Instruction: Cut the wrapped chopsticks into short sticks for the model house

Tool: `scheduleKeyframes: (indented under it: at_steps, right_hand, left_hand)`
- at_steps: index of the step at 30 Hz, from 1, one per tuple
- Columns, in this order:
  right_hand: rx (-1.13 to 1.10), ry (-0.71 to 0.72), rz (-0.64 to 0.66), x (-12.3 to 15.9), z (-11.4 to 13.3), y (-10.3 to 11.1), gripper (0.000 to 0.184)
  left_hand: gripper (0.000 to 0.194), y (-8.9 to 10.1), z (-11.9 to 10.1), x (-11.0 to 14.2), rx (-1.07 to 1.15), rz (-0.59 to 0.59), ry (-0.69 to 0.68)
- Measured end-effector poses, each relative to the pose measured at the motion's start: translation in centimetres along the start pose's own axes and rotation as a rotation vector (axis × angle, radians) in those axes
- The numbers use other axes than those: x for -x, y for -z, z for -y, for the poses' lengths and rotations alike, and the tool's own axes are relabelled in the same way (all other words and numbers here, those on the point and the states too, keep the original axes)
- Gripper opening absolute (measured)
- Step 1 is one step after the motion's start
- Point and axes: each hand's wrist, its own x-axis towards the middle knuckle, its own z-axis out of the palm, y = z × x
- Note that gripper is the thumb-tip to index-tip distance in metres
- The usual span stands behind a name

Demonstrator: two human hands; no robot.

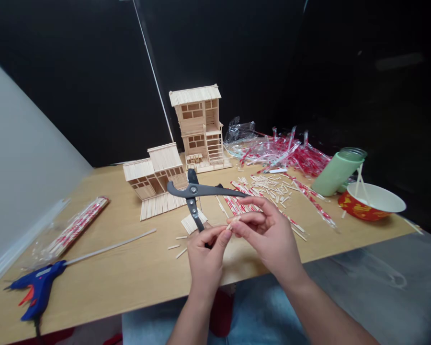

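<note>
Behind the right hand [267, 235], black pliers [201, 190], a craft-stick house [197, 127]

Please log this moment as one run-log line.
left hand: pinches wooden stick piece | right hand: pinches same piece | black cutters: open

- The left hand [206, 261] and the right hand [269, 235] are above a wooden table [129, 282], and their fingertips pinch together a short wood piece [233, 222].
- Black pliers [197, 191] are just behind the hands, and one handle goes down behind the left hand.
- Beyond the right hand lie many small cut sticks [269, 184] and, further back, a heap of red and white wrappers [283, 153].
- Behind the pliers stand a tall stick house [197, 124] and a low stick house [154, 172].
- On the left side lie a blue glue gun [38, 287], a long glue stick [109, 247] and a plastic bag of chopsticks [75, 230].
- On the right side are a tilted green cup [334, 172] and a red bowl [359, 208] with sticks in it.
</note>
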Motion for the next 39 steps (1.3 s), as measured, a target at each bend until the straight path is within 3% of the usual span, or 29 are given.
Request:
scheduleKeyframes:
  at_steps: [2,5,7,9,12,13,15,20,24,26,28,32,35,39]
  right_hand:
    - [0.046,0.054,0.016,0.3,0.8,0.9,0.042]
    - [0.096,0.192,-0.095,-0.4,2.0,3.5,0.027]
    - [0.048,0.204,-0.098,-1.5,2.3,5.3,0.03]
    - [-0.052,0.033,0.131,-2.6,2.0,6.4,0.043]
    - [-0.279,-0.36,0.63,-3.0,0.7,6.1,0.066]
    - [-0.35,-0.452,0.741,-2.8,0.2,5.6,0.071]
    - [-0.451,-0.54,0.831,-1.8,-0.7,4.3,0.074]
    - [-0.505,-0.492,0.711,0.3,-2.3,1.9,0.054]
    - [-0.402,-0.383,0.47,-0.4,-2.6,3.0,0.052]
    - [-0.267,-0.28,0.332,-1.0,-2.2,4.6,0.049]
    - [-0.062,-0.218,0.262,-1.1,-1.6,6.1,0.042]
    - [0.292,-0.251,0.329,0.6,-0.9,7.4,0.036]
    - [0.385,-0.278,0.38,2.0,-1.1,6.9,0.041]
    - [0.389,-0.285,0.382,2.2,-1.2,6.7,0.043]
  left_hand:
    - [0.024,0.5,0.3,-0.2,0.032,0.016,0.033]
    - [0.03,1.7,0.8,-0.1,0.115,0.078,0.098]
    - [0.03,2.4,1.1,0.2,0.161,0.142,0.111]
    - [0.029,2.9,1.3,0.8,0.204,0.227,0.117]
    - [0.025,2.9,1.3,1.9,0.286,0.37,0.164]
    - [0.025,2.8,1.2,2.3,0.308,0.415,0.185]
    - [0.025,2.4,1.0,2.8,0.334,0.476,0.213]
    - [0.023,1.4,0.2,3.2,0.31,0.499,0.22]
    - [0.021,1.3,0.0,2.3,0.263,0.546,0.221]
    - [0.019,1.6,0.1,1.2,0.156,0.461,0.128]
    - [0.018,1.9,0.1,-0.1,-0.034,0.305,-0.008]
    - [0.012,1.7,0.1,-2.4,-0.377,0.048,-0.321]
    - [0.011,0.8,0.0,-3.3,-0.52,0.022,-0.531]
    - [0.011,-0.3,-0.3,-3.8,-0.69,0.019,-0.684]
